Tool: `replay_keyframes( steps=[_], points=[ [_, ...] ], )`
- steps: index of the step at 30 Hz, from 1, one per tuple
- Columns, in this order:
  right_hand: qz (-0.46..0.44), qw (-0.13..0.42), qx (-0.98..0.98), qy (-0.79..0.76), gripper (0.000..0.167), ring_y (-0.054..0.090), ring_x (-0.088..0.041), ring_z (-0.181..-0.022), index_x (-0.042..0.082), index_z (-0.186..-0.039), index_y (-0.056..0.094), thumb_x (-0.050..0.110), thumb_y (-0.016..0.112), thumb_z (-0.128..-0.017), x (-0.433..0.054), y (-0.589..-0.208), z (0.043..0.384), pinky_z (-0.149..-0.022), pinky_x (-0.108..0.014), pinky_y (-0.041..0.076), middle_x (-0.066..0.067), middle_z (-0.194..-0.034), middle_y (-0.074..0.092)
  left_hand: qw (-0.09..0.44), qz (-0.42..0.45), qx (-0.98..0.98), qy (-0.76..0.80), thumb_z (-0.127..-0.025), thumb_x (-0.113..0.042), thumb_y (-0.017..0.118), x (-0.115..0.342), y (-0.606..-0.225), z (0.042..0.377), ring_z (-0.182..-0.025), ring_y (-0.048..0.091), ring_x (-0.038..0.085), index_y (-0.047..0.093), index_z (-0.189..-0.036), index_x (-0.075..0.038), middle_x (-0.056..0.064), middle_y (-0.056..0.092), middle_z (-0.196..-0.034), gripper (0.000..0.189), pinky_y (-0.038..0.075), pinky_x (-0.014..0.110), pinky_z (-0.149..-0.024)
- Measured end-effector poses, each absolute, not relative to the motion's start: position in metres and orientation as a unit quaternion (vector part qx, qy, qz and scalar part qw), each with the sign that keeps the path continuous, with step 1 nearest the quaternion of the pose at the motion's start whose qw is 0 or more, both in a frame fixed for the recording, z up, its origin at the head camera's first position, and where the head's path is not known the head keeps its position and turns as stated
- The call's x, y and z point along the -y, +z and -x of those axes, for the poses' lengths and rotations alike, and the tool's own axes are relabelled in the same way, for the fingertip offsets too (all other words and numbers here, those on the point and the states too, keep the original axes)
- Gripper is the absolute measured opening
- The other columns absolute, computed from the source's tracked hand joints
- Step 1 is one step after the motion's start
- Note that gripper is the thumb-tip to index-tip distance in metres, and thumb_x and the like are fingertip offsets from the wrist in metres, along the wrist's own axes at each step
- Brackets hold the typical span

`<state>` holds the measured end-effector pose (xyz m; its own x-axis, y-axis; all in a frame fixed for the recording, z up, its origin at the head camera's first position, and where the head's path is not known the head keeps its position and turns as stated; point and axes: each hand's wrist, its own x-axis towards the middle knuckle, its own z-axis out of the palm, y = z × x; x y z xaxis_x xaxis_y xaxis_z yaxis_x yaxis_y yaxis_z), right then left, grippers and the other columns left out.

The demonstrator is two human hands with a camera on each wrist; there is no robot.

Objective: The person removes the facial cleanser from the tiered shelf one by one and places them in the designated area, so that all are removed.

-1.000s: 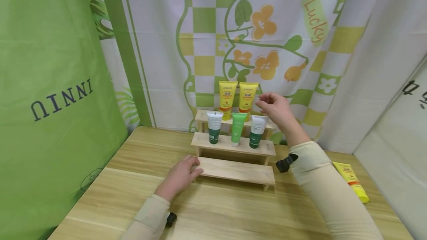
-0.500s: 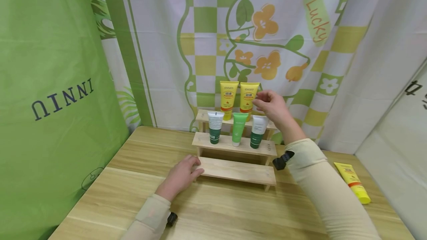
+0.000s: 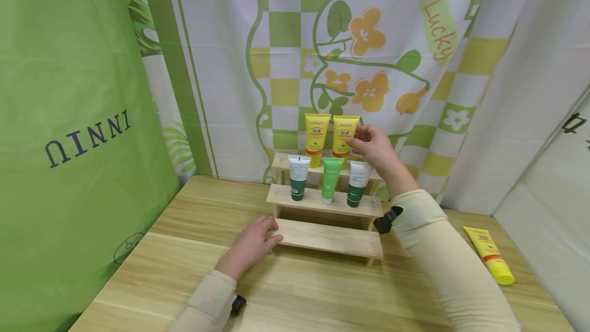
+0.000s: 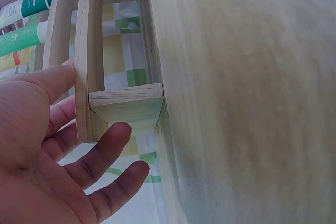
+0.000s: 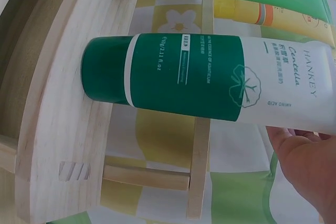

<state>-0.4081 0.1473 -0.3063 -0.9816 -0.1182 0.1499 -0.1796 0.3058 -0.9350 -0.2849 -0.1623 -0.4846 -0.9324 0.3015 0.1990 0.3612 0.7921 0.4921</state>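
Note:
At the left end of the lowest step of a three-tier wooden stand (image 3: 329,236), my left hand (image 3: 249,245) holds the board; in the left wrist view the thumb (image 4: 59,80) lies against it and fingers bend around its end. My right hand (image 3: 375,150) pinches the right edge of a yellow tube (image 3: 344,132) on the top step, thumb in front; its other fingers are partly hidden. A second yellow tube (image 3: 317,135) stands to its left. On the middle step are a white-and-green tube (image 3: 298,178), a light green tube (image 3: 330,181) and another white-and-dark-green tube (image 5: 184,77).
Another yellow tube (image 3: 489,256) lies on the wooden table (image 3: 304,296) to the right, beside my right forearm. A patterned curtain (image 3: 286,65) hangs close behind the stand. Green cloth (image 3: 83,86) borders the left side and a pale panel (image 3: 548,168) the right.
My right hand has moved slightly left, from beside the right yellow tube on the top step to its edge, with the thumb coming in front. My left hand has stayed on the stand.

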Motion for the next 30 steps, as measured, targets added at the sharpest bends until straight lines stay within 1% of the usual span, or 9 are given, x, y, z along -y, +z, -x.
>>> replay_keyframes(
  steps=[7,13,19,23,30],
  points=[
    [-0.096,0.010,0.820,0.564,0.056,0.053,-0.032,-0.117,0.001,-0.140,0.042,0.020,0.068,-0.095,-0.1466,-0.3054,0.4106,-0.098,-0.047,0.047,-0.019,-0.133,0.049,0.061,0.176,0.946,-0.265,-0.097,-0.037,0.062,0.1625,-0.4844,0.2850,-0.080,0.058,0.011,0.062,-0.109,-0.016,-0.005,0.056,-0.104,0.025,0.051,0.037,-0.078],
    [-0.096,0.003,0.824,0.558,0.052,0.054,-0.031,-0.116,0.001,-0.137,0.045,0.021,0.068,-0.094,-0.1457,-0.3040,0.4115,-0.098,-0.047,0.047,-0.017,-0.131,0.051,0.058,0.177,0.947,-0.263,-0.097,-0.038,0.062,0.1626,-0.4843,0.2849,-0.079,0.058,0.012,0.062,-0.110,-0.016,-0.005,0.056,-0.104,0.026,0.051,0.037,-0.077],
    [-0.099,0.007,0.831,0.548,0.050,0.055,-0.030,-0.113,0.001,-0.131,0.049,0.024,0.070,-0.093,-0.1471,-0.3048,0.4140,-0.097,-0.047,0.046,-0.017,-0.127,0.054,0.060,0.175,0.948,-0.261,-0.097,-0.039,0.062,0.1623,-0.4848,0.2851,-0.082,0.058,0.015,0.062,-0.110,-0.016,-0.004,0.056,-0.105,0.026,0.051,0.038,-0.079],
    [-0.098,0.011,0.833,0.544,0.051,0.055,-0.031,-0.113,-0.001,-0.130,0.048,0.026,0.071,-0.093,-0.1482,-0.3056,0.4149,-0.097,-0.047,0.047,-0.018,-0.125,0.054,0.062,0.177,0.948,-0.259,-0.097,-0.039,0.062,0.1627,-0.4858,0.2854,-0.081,0.058,0.014,0.062,-0.109,-0.016,-0.004,0.056,-0.105,0.026,0.051,0.038,-0.078],
    [-0.101,0.015,0.829,0.550,0.049,0.056,-0.033,-0.114,-0.002,-0.127,0.049,0.025,0.071,-0.093,-0.1502,-0.3057,0.4141,-0.097,-0.047,0.047,-0.019,-0.123,0.054,0.056,0.170,0.949,-0.261,-0.097,-0.040,0.062,0.1626,-0.4853,0.2850,-0.081,0.058,0.013,0.062,-0.110,-0.017,-0.005,0.056,-0.105,0.026,0.051,0.038,-0.077]
  ],
)
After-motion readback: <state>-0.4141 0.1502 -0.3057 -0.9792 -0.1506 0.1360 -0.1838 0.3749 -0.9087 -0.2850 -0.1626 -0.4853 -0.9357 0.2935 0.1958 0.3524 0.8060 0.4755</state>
